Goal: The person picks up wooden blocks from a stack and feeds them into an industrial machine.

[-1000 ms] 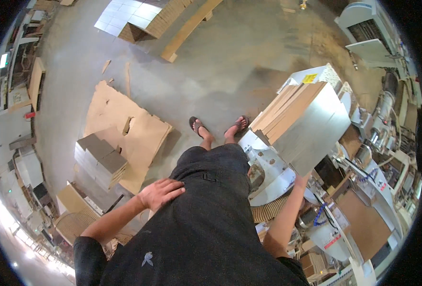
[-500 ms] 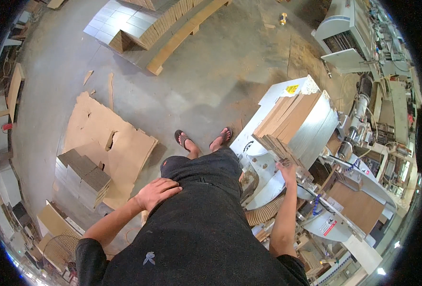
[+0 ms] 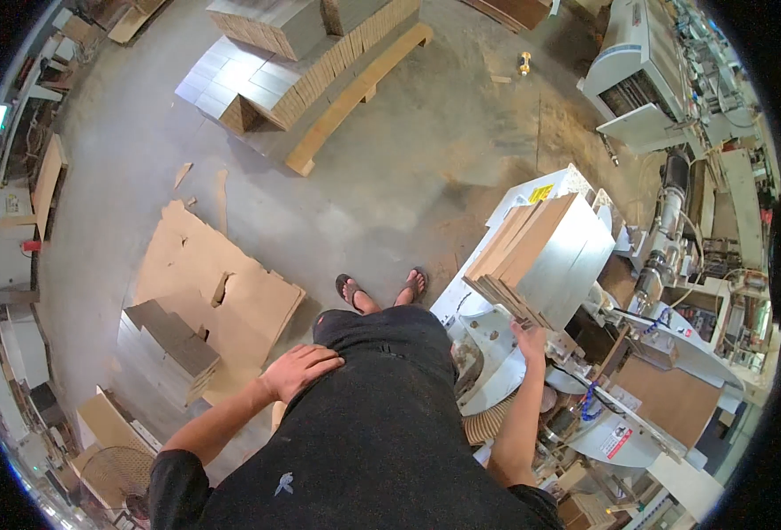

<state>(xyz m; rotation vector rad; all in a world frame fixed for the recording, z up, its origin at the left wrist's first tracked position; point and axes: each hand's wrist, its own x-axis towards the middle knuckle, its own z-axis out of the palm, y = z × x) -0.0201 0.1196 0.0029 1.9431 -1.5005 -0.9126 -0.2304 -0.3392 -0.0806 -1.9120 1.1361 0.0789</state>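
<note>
My left hand [image 3: 305, 369] lies flat against the waist of my black shirt, fingers stretched out and holding nothing. To the right, my right hand [image 3: 530, 339] is at the near end of a stack of boards [image 3: 539, 256], its fingers bent against the lowest edges. The boards have brown edges and a pale grey top face, and they lie slightly fanned on a white machine [image 3: 487, 340]. How far the fingertips reach around the board ends is partly hidden.
A flattened cardboard sheet [image 3: 209, 287] with grey boards [image 3: 165, 344] on it lies left on the floor. Large board stacks [image 3: 320, 75] stand ahead on a wooden beam [image 3: 355, 102]. A ribbed hose [image 3: 489, 424] runs beside my right arm. Machinery [image 3: 664, 238] lines the right side.
The view has shifted, so the floor and stacks appear lower and farther right. My right hand stays by the board ends, fingers now closer in. My left hand remains on my waist.
</note>
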